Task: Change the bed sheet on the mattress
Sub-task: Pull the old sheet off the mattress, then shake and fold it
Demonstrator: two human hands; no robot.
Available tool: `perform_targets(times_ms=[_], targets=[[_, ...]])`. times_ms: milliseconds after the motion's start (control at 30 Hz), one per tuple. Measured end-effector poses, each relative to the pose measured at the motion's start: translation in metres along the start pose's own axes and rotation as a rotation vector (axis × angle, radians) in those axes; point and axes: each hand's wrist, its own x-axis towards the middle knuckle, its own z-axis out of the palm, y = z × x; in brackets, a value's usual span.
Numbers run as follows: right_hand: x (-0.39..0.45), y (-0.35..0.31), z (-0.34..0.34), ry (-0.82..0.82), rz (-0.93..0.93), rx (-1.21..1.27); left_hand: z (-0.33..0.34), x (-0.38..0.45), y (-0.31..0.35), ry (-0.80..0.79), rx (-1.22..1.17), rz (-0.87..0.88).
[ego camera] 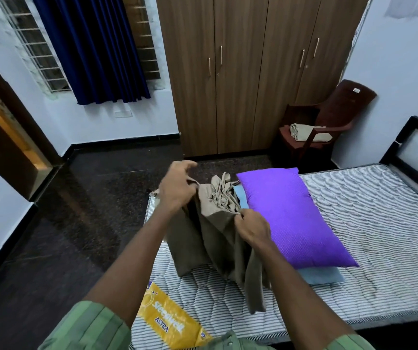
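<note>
While my left hand (pixel 177 189) and right hand (pixel 253 227) pinch the gathered khaki bed sheet (pixel 215 223) between their fingers, the striped mattress (pixel 366 223) below lies bare; spreading and tucking remain.

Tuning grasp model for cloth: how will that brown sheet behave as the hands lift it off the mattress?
Probably floppy: the brown sheet hangs in loose folds below the left hand and right hand. Likely light, since finger grips alone hold it up. Its trailing end could drag on the mattress or snag the purple pillow beside it.
</note>
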Motion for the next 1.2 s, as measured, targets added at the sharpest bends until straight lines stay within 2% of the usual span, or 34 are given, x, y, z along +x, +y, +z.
perform_targets(times_ms=[100, 167, 200, 300, 400, 467, 500, 633, 700, 767, 800, 900, 967, 1033, 1133, 1200], targets=[[0.006, -0.019, -0.008, 0.071, -0.11, -0.005, 0.027, -0.019, 0.008, -0.366, -0.032, 0.347], [0.009, -0.03, -0.011, 0.112, -0.183, -0.028, 0.051, -0.031, 0.014, -0.49, -0.024, 0.414], [0.009, -0.034, -0.012, 0.129, -0.214, -0.037, 0.06, -0.035, 0.016, -0.466, -0.005, 0.385], [0.008, -0.034, -0.013, 0.17, -0.253, -0.033, 0.064, -0.036, 0.016, -0.251, 0.155, 0.318], [0.006, -0.033, -0.013, 0.172, -0.227, -0.093, 0.054, -0.029, 0.018, -0.227, 0.248, 0.366], [0.004, -0.034, -0.013, 0.138, -0.183, -0.145, 0.05, -0.025, 0.016, -0.126, 0.152, 0.319], [0.004, -0.032, -0.013, 0.118, -0.149, -0.166, 0.047, -0.023, 0.015, -0.025, 0.067, 0.257], [0.004, -0.011, -0.009, 0.034, 0.032, -0.185, 0.025, -0.012, 0.015, 0.405, -0.422, -0.142], [0.003, -0.002, -0.008, 0.023, 0.091, -0.154, 0.02, -0.008, 0.005, 0.437, -0.434, -0.293], [0.003, -0.001, -0.009, 0.048, 0.107, -0.098, 0.026, -0.009, -0.009, 0.299, -0.282, -0.285], [0.004, -0.004, -0.011, 0.071, 0.092, -0.07, 0.032, -0.01, -0.015, 0.187, -0.228, -0.216], [0.006, -0.019, -0.015, 0.155, -0.033, -0.022, 0.054, -0.022, -0.015, -0.189, -0.208, 0.115], [0.004, -0.031, -0.018, 0.21, -0.119, -0.002, 0.071, -0.031, -0.006, -0.389, -0.252, 0.274], [0.001, -0.038, -0.022, 0.267, -0.193, 0.022, 0.084, -0.036, -0.004, -0.403, -0.298, 0.314], [-0.002, -0.034, -0.026, 0.324, -0.277, 0.041, 0.082, -0.033, -0.008, -0.3, -0.32, 0.242], [-0.004, -0.027, -0.025, 0.34, -0.295, 0.049, 0.074, -0.029, -0.009, -0.293, -0.302, 0.245]])
